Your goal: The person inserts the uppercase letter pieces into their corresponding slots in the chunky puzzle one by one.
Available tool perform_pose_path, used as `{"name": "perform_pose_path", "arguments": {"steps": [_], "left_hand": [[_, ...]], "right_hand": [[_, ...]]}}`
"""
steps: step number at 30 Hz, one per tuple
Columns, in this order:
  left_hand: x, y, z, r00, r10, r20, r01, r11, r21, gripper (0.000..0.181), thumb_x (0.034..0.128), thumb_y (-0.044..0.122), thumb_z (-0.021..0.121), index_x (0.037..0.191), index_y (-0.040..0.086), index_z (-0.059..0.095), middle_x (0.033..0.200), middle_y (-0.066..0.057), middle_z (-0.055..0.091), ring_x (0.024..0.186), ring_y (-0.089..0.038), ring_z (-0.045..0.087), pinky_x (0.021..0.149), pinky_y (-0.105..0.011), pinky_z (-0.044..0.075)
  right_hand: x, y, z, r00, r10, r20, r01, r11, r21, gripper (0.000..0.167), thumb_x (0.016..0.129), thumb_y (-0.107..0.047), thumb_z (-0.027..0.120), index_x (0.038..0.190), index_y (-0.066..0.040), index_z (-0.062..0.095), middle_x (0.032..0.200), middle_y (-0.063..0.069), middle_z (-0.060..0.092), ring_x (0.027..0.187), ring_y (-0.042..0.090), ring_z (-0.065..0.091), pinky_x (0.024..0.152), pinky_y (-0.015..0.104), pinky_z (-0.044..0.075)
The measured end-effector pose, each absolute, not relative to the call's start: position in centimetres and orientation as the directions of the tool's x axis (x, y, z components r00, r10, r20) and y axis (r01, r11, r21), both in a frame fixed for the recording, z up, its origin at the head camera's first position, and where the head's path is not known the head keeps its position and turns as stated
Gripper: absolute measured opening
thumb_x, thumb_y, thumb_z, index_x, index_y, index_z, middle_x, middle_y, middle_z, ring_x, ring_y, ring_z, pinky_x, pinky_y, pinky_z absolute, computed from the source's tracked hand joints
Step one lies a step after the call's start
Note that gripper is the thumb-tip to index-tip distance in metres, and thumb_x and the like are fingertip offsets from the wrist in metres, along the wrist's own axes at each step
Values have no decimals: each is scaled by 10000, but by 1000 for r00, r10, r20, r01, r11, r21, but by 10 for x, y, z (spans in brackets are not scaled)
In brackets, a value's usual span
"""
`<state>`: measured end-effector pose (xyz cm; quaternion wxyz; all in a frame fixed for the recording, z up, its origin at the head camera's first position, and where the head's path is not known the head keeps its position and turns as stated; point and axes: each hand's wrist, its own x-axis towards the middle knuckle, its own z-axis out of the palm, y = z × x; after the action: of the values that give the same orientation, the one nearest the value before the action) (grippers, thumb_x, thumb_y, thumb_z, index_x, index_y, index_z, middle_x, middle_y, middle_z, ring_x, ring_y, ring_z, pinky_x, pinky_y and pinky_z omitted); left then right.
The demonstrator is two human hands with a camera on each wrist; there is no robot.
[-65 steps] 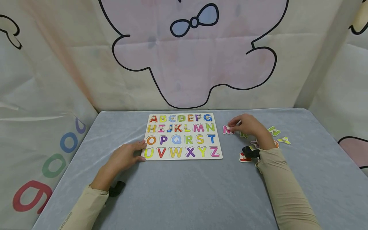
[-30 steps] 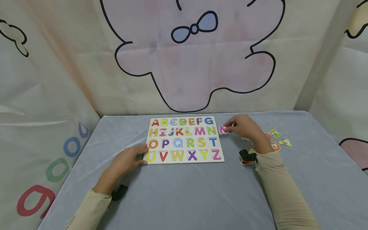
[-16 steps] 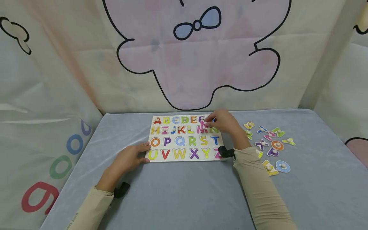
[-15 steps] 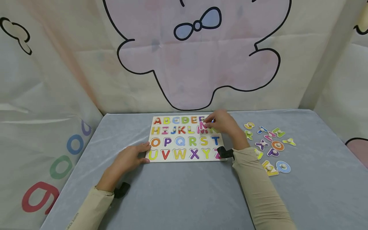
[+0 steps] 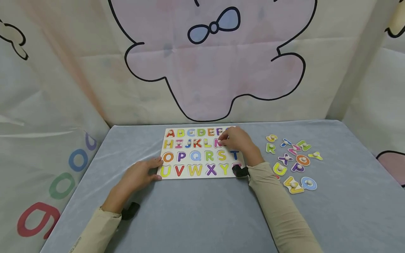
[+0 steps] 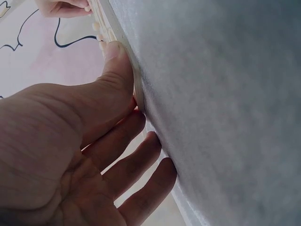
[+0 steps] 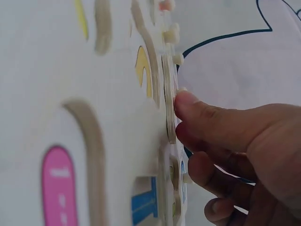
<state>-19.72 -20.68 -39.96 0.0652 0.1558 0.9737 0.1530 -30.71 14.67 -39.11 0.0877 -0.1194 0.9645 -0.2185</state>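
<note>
A white alphabet puzzle board [image 5: 186,149] lies flat on the grey cloth, with knobbed letters in its upper rows. My left hand [image 5: 136,178] holds the board's near left corner; in the left wrist view the thumb [image 6: 117,70] lies along its edge and the other fingers are by the cloth. Over the M recess, my right hand [image 5: 237,140] pinches a pink M piece [image 5: 216,142] between thumb and finger. From the right wrist, that piece [image 7: 170,103] appears edge-on, close against the board face. The right hand hides the N and part of the G.
Right of the board lie loose letter pieces, among them a green R [image 5: 270,148], a yellow U [image 5: 280,169], an orange O [image 5: 302,160] and a blue Q [image 5: 308,183]. A red piece is partly hidden by the right sleeve [image 5: 281,207]. A printed curtain [image 5: 253,70] stands behind the table.
The right hand has carried the pink M from the table's right side leftward onto the board, then lower to the M recess. The left hand keeps its place at the corner.
</note>
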Motion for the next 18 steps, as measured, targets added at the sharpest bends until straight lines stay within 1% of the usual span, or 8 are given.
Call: {"name": "perform_pose_path", "arguments": {"steps": [3,9,12,18], "left_hand": [[-198,-206,-400,-946,313,-88,272,910,314,625,820,241,807,1387,99,588,1474,-114,533,1357,-346,519,1041,-520,450],[-198,-206,-401,-947,305,-97,261,911,318,628,824,236,805,1394,102,580,1482,-112,523,1370,-344,506,1052,-523,442],[-198,-205,-400,-947,307,-95,263,910,319,625,825,236,804,1394,103,581,1481,-114,524,1368,-347,506,1054,-527,439],[-198,-206,-400,-946,306,-105,258,909,328,625,828,240,802,1397,106,579,1486,-111,520,1373,-351,500,1057,-529,436]], "right_hand": [[-308,147,-395,-961,-251,-118,-173,875,-453,211,933,-264,706,1103,-166,783,1079,16,756,933,189,580,811,334,469],[-310,146,-399,-968,-229,-105,-159,878,-453,210,923,-276,719,1094,-172,785,1048,3,761,915,191,583,812,335,467],[-311,148,-400,-969,-218,-112,-142,871,-470,214,914,-285,730,1091,-179,786,1059,4,761,918,191,581,810,335,464],[-310,159,-389,-977,-175,-119,-89,851,-518,317,910,-333,729,1191,-188,745,1137,19,729,973,210,592,808,341,484]]}}
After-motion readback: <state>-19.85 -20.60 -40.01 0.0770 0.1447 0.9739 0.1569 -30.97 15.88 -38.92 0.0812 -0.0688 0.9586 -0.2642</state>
